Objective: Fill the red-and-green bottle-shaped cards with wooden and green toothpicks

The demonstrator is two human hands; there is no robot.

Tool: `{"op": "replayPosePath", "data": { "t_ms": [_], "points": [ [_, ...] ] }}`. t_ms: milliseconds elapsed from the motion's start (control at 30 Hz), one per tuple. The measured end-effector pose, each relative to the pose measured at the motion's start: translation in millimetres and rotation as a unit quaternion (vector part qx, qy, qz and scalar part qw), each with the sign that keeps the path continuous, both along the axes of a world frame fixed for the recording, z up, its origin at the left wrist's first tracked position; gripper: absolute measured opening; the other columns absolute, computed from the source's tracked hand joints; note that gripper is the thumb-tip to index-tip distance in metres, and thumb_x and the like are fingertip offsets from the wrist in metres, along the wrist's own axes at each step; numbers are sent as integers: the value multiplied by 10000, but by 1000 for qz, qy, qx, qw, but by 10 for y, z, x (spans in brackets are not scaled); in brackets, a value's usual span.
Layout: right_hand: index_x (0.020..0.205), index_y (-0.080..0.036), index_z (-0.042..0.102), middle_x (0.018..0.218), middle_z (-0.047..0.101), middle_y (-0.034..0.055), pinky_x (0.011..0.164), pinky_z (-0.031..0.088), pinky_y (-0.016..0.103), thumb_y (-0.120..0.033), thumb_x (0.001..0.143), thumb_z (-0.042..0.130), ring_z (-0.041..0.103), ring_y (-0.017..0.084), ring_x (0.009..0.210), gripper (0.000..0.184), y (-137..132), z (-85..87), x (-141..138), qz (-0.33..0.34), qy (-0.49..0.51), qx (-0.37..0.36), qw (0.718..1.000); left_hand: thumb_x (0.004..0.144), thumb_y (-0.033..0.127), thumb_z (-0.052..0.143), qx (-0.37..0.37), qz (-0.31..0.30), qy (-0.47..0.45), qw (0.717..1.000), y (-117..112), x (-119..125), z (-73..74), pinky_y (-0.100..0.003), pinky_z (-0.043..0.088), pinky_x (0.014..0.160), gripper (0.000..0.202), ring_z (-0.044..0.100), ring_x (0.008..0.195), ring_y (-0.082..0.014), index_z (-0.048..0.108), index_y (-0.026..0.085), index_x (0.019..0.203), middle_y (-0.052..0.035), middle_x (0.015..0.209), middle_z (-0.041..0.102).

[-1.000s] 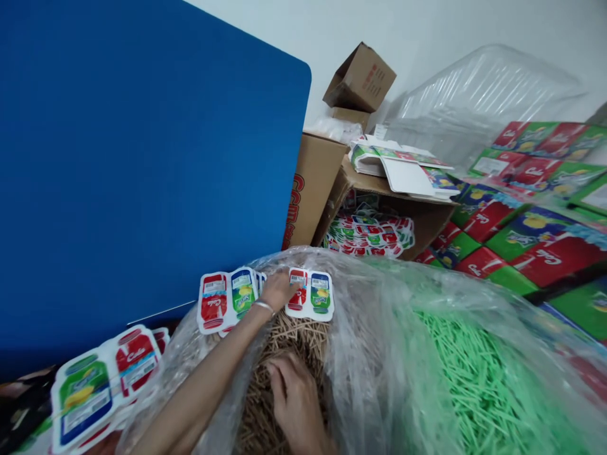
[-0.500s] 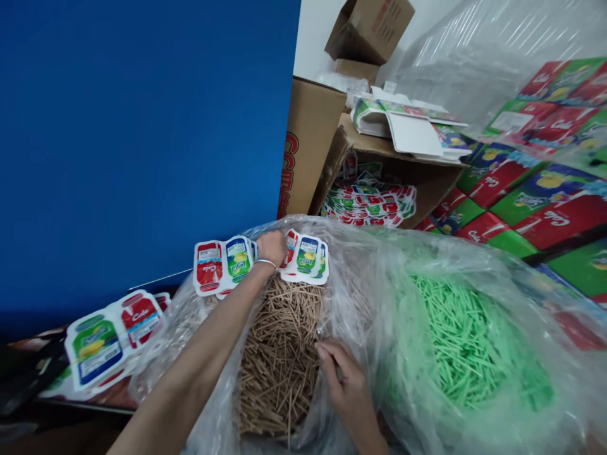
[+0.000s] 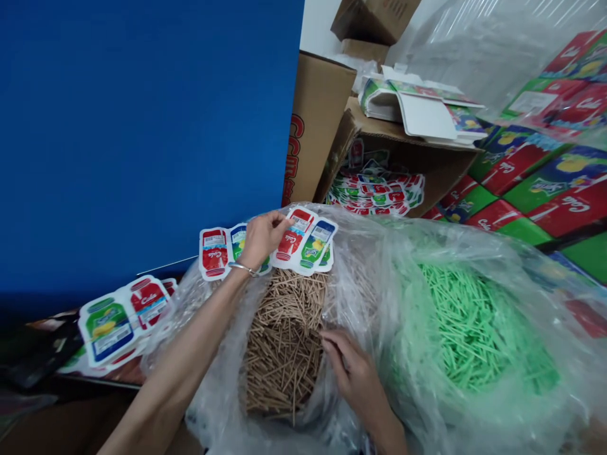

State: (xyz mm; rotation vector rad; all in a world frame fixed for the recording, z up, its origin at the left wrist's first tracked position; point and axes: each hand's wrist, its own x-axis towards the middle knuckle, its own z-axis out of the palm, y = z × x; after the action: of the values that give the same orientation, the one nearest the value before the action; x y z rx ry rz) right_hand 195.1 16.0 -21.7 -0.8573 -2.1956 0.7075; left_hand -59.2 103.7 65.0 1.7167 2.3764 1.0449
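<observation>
My left hand, with a bracelet at its wrist, pinches the left edge of a twin Cola-and-Sprite bottle-shaped packet. This packet is tilted and lies over another at the far end of the brown sticks. Left of the hand, partly behind it, rest more twin packets. My right hand is closed at the right side of the brown sticks, fingertips pressed together by the clear plastic bag. Whatever sits between those fingertips is too small to make out.
Green sticks fill another plastic bag at right. Behind, an open carton holds many packets, with folded printed card on top. Printed boxes are stacked at right. A blue panel stands at left, more packets below it.
My left hand has turned from a fist over the packets to a fingertip pinch, and the packet under it has tilted. My right hand stays near the same spot, and the view has shifted slightly.
</observation>
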Motion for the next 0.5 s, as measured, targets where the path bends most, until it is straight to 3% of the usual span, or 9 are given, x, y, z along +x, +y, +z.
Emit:
{"op": "replayPosePath", "data": {
  "t_ms": [167, 300, 500],
  "points": [
    [1015, -194, 585, 908, 678, 68, 748, 533, 281, -181, 920, 427, 653, 176, 848, 185, 1, -4, -88, -18, 4, 2, 1000, 915, 357, 449, 34, -1, 0, 999, -134, 44, -42, -238, 415, 612, 314, 630, 664, -150, 670, 158, 815, -22, 721, 709],
    [998, -195, 587, 888, 675, 65, 731, 532, 305, -170, 920, 413, 653, 189, 836, 192, -29, -25, -158, -15, -18, 12, 1000, 937, 327, 425, 8, 19, 13, 1000, 146, 104, -194, -306, 447, 688, 323, 653, 731, -191, 667, 152, 813, -52, 744, 704],
    [1005, -207, 570, 896, 673, 55, 723, 531, 297, -146, 922, 396, 658, 182, 831, 202, -124, -103, -172, -16, -22, 16, 999, 903, 332, 531, -32, 8, 5, 999, 528, 103, -328, -425, 494, 804, 229, 647, 862, -197, 632, 139, 972, -50, 958, 676]
  ]
}}
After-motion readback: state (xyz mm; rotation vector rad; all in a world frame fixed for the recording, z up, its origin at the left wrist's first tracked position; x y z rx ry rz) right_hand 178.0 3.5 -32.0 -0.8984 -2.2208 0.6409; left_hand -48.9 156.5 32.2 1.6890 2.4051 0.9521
